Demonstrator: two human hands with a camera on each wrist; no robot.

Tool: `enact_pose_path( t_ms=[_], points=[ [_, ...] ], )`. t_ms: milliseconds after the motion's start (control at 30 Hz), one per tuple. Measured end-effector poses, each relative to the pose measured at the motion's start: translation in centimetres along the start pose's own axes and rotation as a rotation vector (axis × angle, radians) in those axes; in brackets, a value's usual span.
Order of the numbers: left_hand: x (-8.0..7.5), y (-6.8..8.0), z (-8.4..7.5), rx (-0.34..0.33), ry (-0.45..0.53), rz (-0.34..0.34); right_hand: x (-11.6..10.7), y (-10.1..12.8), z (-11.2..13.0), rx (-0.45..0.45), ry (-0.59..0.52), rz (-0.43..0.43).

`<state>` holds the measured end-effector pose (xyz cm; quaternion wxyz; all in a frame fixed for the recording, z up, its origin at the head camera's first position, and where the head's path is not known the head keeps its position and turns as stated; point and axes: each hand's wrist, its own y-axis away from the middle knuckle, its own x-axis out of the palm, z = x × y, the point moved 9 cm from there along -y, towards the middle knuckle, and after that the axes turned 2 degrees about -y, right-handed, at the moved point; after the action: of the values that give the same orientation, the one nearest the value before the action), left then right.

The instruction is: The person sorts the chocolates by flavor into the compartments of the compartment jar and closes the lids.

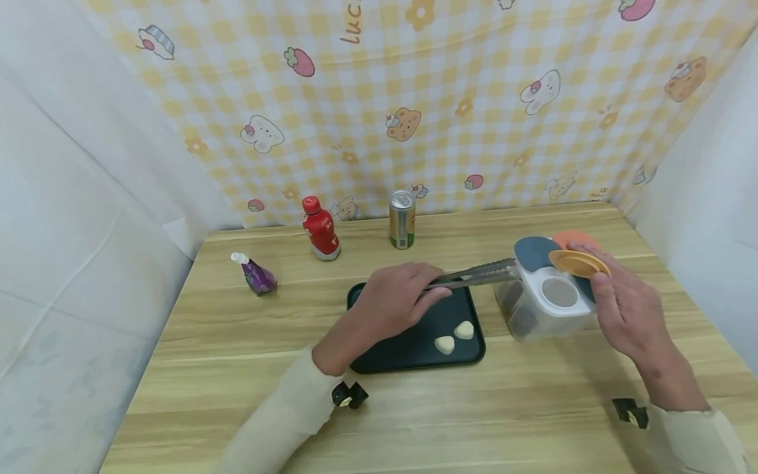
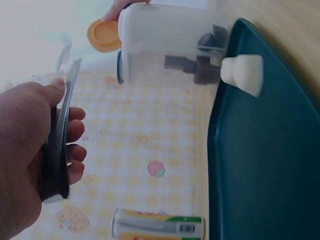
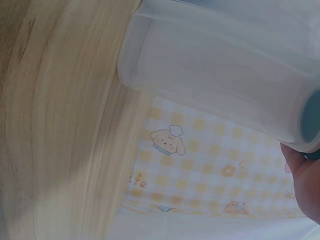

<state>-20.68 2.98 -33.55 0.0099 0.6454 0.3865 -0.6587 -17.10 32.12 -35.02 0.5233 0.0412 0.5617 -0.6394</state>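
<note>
My left hand [image 1: 397,299] grips a pair of metal tongs [image 1: 474,274] above the tray, their tips pointing right toward the container. The tongs' arms stand slightly apart with nothing visible between them. At the right is a clear container [image 1: 553,324] with a white top and several coloured round lids. My right hand [image 1: 630,313] pinches its yellow-orange lid [image 1: 579,264], raised at an angle beside an uncovered round opening [image 1: 559,291]. Dark pieces [image 2: 202,70] lie inside the container in the left wrist view. Two white pieces [image 1: 445,344] rest on the dark tray [image 1: 408,361].
Behind the tray stand a red bottle [image 1: 321,230] and a drink can [image 1: 403,220]. A purple pouch or bottle with a white cap [image 1: 256,274] is at the left. A checked cloth [image 1: 355,99] hangs along the table's back edge.
</note>
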Motion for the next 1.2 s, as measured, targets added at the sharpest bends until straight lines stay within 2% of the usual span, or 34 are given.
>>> enact_pose_path(
  t_ms=[400, 667, 833, 967, 1200],
  points=[
    [0.0, 5.7, 3.8, -0.156, 0.003, 0.167, 0.0, -0.3, 0.4, -0.029, -0.033, 0.004],
    [0.1, 10.7, 7.2, -0.261, -0.081, 0.295, 0.1, -0.3, 0.4, -0.019, -0.027, 0.011],
    [0.0, 13.0, 9.0, -0.337, -0.083, 0.352, 0.0, -0.3, 0.4, -0.019, -0.047, 0.005],
    [0.0, 14.4, 10.1, -0.402, -0.061, 0.363, 0.0, -0.4, 0.7, -0.043, -0.065, -0.007],
    [0.3, 15.9, 11.2, -0.432, -0.053, 0.373, 0.0, -0.3, 0.4, -0.03, -0.045, -0.016]
  ],
)
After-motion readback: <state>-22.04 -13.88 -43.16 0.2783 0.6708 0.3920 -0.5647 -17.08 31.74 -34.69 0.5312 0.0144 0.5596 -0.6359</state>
